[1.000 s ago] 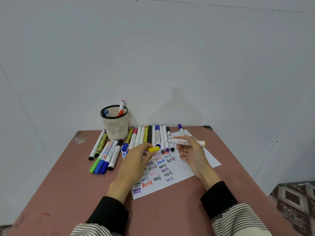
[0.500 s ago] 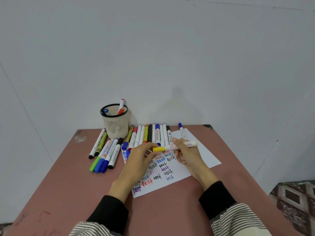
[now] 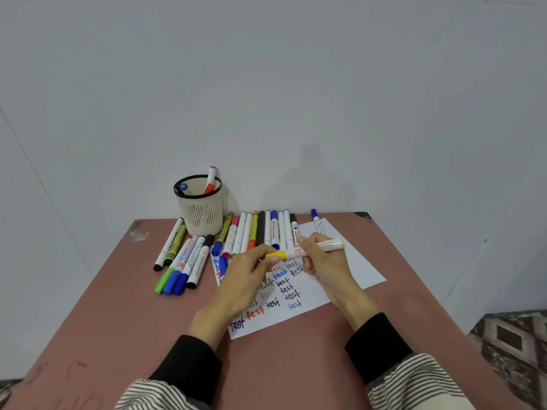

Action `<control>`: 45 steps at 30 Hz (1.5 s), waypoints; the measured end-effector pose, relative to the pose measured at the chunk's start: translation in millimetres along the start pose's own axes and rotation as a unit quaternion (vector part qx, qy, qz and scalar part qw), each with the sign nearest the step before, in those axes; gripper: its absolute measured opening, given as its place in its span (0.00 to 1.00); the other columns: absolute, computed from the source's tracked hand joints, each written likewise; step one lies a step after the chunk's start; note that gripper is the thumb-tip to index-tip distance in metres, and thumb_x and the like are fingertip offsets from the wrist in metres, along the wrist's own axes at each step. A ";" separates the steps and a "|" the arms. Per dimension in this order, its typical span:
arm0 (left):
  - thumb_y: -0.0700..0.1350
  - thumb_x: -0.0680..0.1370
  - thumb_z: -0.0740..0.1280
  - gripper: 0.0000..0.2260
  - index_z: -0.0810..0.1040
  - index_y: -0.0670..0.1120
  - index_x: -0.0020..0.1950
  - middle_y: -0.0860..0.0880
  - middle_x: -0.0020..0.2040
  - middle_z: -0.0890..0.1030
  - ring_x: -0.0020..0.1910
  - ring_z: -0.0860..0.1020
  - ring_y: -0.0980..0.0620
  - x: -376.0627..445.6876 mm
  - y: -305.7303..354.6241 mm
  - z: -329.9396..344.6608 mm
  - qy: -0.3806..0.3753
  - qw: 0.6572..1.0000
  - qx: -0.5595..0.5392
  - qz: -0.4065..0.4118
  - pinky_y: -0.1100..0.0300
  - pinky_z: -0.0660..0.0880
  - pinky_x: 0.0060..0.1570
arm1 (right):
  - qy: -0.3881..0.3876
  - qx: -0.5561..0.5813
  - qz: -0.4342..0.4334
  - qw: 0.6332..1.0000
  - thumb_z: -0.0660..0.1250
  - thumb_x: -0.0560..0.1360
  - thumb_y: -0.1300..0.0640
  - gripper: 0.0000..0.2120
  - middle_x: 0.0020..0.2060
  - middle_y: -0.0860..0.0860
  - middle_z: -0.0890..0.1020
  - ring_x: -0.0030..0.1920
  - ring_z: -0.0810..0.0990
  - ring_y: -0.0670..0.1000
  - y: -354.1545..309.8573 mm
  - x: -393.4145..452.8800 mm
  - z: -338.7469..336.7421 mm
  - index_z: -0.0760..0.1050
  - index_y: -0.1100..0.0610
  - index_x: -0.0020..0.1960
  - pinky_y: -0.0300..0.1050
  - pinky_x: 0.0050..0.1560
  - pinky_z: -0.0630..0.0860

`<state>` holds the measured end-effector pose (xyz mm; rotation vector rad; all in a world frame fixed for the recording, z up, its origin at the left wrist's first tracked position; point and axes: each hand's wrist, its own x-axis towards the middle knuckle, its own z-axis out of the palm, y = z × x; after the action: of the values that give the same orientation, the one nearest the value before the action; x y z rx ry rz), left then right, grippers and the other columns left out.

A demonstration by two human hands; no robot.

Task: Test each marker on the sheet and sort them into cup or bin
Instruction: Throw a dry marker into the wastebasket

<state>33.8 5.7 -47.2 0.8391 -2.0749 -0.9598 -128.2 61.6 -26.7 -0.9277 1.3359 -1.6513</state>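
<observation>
Two forearms in black cuffs under striped sleeves reach forward over the reddish table [image 3: 124, 315], converging above the white sheet [image 3: 352, 261], which lies flat and carries rows of the word "test" in several colours. The left hand [image 3: 239, 287] comes in palm down, fingers curled, its thumb and fingertips pinching the yellow cap [image 3: 276, 255] at the near-left end of the marker [image 3: 315, 247]. The right hand [image 3: 327, 266] is turned on its edge, fingers wrapped round the white barrel of that same marker, which is held nearly level just above the upper part of the sheet, the cap seated against the barrel. Beyond the hands a row of markers [image 3: 260, 230] lies side by side at the sheet's far edge, and another cluster [image 3: 180, 258] lies to the left. Farther back stands the mesh cup [image 3: 201, 213], two markers standing in it, against the wall.
</observation>
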 end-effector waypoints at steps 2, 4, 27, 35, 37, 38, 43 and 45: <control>0.51 0.81 0.61 0.08 0.77 0.51 0.48 0.53 0.30 0.71 0.28 0.66 0.59 0.1 -3.1 1.2 -0.012 1.000 0.010 0.001 0.62 0.64 0.31 | -0.007 0.002 0.005 1.000 0.67 0.78 0.60 0.16 0.21 0.50 0.70 0.23 0.66 0.45 1.0 0.7 -1.7 0.69 0.57 0.32 0.35 0.26 0.64; 0.55 0.81 0.58 0.11 0.76 0.51 0.46 0.54 0.27 0.68 0.26 0.64 0.58 0.3 -6.3 0.6 -0.019 0.999 0.035 0.003 0.63 0.61 0.30 | -0.016 0.003 0.011 1.000 0.67 0.78 0.60 0.17 0.21 0.50 0.70 0.23 0.66 0.45 1.4 0.7 -2.4 0.69 0.57 0.31 0.35 0.26 0.64; 0.49 0.82 0.58 0.09 0.75 0.51 0.58 0.53 0.50 0.79 0.50 0.74 0.52 -19.6 41.9 65.9 0.119 0.956 0.267 0.037 0.55 0.68 0.52 | 0.190 0.078 0.010 0.979 0.69 0.77 0.55 0.09 0.32 0.51 0.75 0.28 0.70 0.44 -12.7 -21.3 -65.9 0.78 0.60 0.44 0.37 0.30 0.69; 0.46 0.81 0.59 0.09 0.76 0.46 0.56 0.49 0.54 0.79 0.53 0.73 0.47 -7.6 100.6 188.4 -0.012 0.963 0.244 0.113 0.55 0.66 0.51 | 0.320 0.039 -0.048 0.945 0.68 0.78 0.56 0.09 0.30 0.49 0.74 0.27 0.69 0.44 -40.2 -72.6 -209.7 0.76 0.60 0.42 0.37 0.29 0.68; 0.47 0.81 0.58 0.11 0.75 0.46 0.60 0.48 0.59 0.78 0.60 0.72 0.47 -6.1 112.4 216.9 -0.044 0.961 0.250 0.114 0.55 0.65 0.57 | 0.358 0.017 -0.038 0.933 0.68 0.78 0.56 0.09 0.29 0.49 0.74 0.26 0.69 0.44 -32.6 -85.6 -244.4 0.76 0.60 0.41 0.37 0.28 0.67; 0.48 0.82 0.58 0.13 0.74 0.46 0.63 0.48 0.63 0.76 0.66 0.69 0.47 -5.0 116.2 228.6 -0.059 0.957 0.261 0.108 0.53 0.64 0.62 | 0.375 -0.002 -0.024 0.927 0.68 0.78 0.56 0.10 0.29 0.49 0.74 0.25 0.69 0.44 -26.3 -91.3 -259.4 0.76 0.60 0.40 0.38 0.28 0.67; 0.56 0.83 0.48 0.26 0.58 0.46 0.78 0.48 0.80 0.54 0.79 0.48 0.46 -0.8 119.8 250.7 -0.153 0.935 0.318 0.042 0.44 0.46 0.75 | 0.405 -0.129 0.066 0.903 0.67 0.77 0.59 0.06 0.37 0.55 0.77 0.34 0.74 0.51 27.9 -114.1 -316.4 0.74 0.60 0.43 0.44 0.36 0.70; 0.57 0.83 0.47 0.26 0.55 0.48 0.79 0.48 0.80 0.52 0.79 0.47 0.47 -0.9 118.0 251.0 -0.163 0.930 0.328 0.039 0.44 0.46 0.76 | 0.389 -0.192 0.118 0.893 0.66 0.77 0.61 0.04 0.40 0.57 0.78 0.40 0.76 0.53 55.6 -124.5 -331.6 0.74 0.60 0.44 0.41 0.36 0.70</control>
<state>-195.4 159.7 -73.7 0.9531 -2.7606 -0.3588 -368.7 299.5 -145.8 -0.2513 2.2760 -1.6518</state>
